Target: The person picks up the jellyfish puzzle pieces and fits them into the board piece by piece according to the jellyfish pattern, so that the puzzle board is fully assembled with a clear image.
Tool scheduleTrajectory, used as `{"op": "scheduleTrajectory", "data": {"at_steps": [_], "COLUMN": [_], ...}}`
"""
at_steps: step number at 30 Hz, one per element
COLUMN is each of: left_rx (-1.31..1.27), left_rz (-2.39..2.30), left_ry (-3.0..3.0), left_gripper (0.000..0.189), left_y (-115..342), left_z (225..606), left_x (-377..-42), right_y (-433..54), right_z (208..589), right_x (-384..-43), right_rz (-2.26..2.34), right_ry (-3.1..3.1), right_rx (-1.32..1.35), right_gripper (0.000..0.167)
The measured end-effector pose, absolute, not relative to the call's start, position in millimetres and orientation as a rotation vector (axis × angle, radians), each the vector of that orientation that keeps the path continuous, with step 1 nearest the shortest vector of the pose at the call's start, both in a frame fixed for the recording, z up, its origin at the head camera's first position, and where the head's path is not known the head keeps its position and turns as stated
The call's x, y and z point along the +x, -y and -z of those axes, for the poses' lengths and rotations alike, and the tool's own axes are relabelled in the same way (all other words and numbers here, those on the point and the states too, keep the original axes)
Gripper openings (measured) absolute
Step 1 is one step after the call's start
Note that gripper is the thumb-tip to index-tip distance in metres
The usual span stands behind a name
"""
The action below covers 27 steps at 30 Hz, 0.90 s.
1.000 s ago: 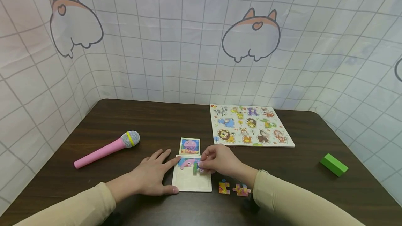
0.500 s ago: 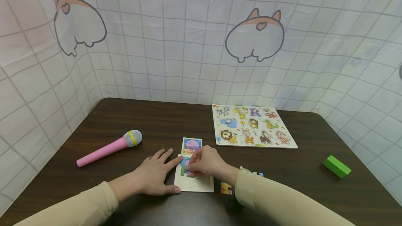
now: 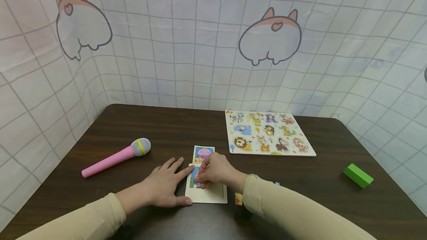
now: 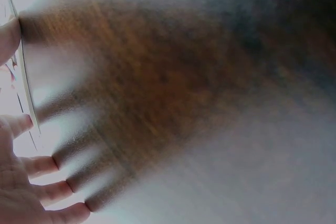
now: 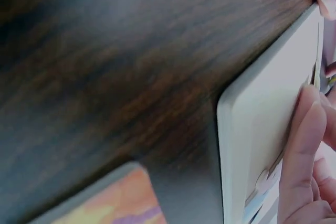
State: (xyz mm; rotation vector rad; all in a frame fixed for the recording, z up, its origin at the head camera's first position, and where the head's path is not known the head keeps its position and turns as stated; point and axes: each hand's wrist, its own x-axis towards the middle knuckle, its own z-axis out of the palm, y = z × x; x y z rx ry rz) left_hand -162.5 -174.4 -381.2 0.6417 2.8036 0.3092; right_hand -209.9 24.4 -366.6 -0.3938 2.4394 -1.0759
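A pale wooden puzzle board (image 3: 208, 196) lies in front of me, with colourful jigsaw pieces along its upper left. My right hand (image 3: 217, 169) reaches over it from the right, thumb and fingertips pinching a blue, green and pink puzzle piece (image 3: 193, 183) low against the board. The palm side hides the board's upper right. My left hand (image 3: 163, 186) lies spread flat, its index fingertip at the board's top left corner and its thumb by the bottom left one. In the right wrist view, the right fingers (image 5: 302, 156) are low over the board.
A picture card (image 3: 203, 152) with a pink octopus touches the board's far edge. One loose puzzle piece (image 3: 238, 198) lies right of the board, partly under the right sleeve. Around stand a pink toy microphone (image 3: 115, 159), an animal puzzle board (image 3: 268, 134) and a green block (image 3: 358, 176).
The right hand has shifted left and lowered the tilted piece to the board's upper left. The right sleeve now covers more of the loose pieces. The left hand stays in place.
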Motion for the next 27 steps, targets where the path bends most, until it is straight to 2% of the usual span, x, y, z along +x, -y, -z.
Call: {"op": "scheduleTrajectory", "data": {"at_steps": [27], "left_rx": [0.641], "left_rz": [-0.302], "left_ry": [-2.809], "left_gripper": [0.094], "left_y": [174.6], "left_z": [380.6], "left_x": [-162.1], "right_y": [-16.9], "right_z": [367.8], "right_x": [-208.4], "right_rz": [0.916], "right_ry": [-2.604], "right_rx": [-0.423], "right_gripper": [0.028]}}
